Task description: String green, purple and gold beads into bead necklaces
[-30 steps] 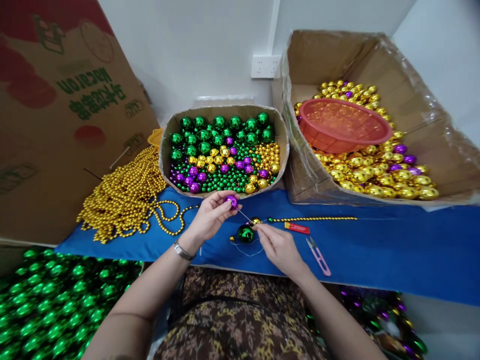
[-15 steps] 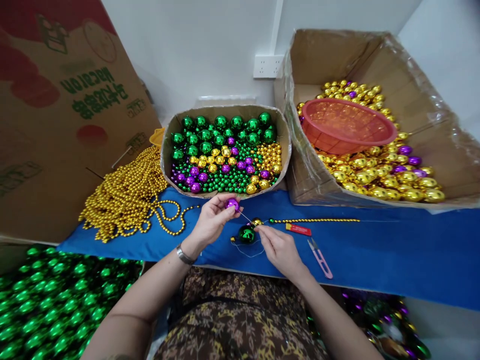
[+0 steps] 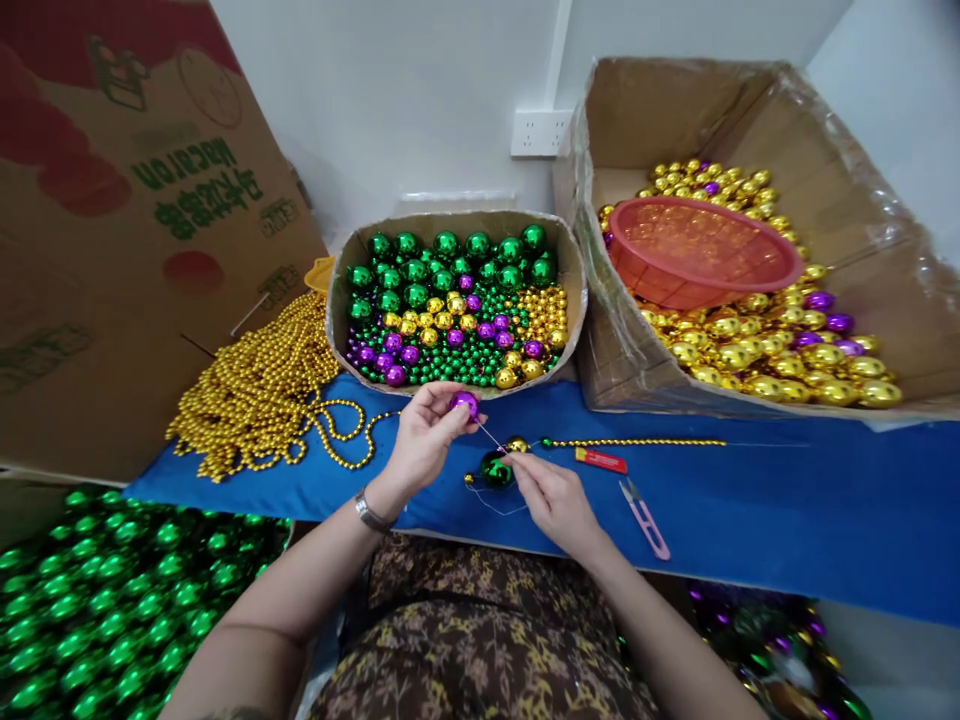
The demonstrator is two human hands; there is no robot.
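Note:
My left hand point(image 3: 429, 432) pinches a shiny purple bead point(image 3: 465, 406) just in front of the bead box. A thin needle-like rod point(image 3: 489, 433) runs from that bead to the closed fingertips of my right hand point(image 3: 551, 492). Close to those fingertips lie a large green bead point(image 3: 496, 469), a gold bead point(image 3: 517, 444) and a small gold bead point(image 3: 469, 479), with clear thread looping below. To the right stretches a string of small gold beads point(image 3: 637, 442) with a green bead at its near end.
A cardboard box of mixed beads point(image 3: 341, 345) stands ahead. Gold bead strands point(image 3: 255, 390) are heaped at left. At right are a red lighter point(image 3: 602, 461), pink thread snips point(image 3: 646, 522) and a large carton point(image 3: 600, 370) holding gold beads and a red basket point(image 3: 697, 285).
The view has shifted slightly. My left hand still pinches the purple bead, and my right fingertips have drawn slightly nearer to it along the rod.

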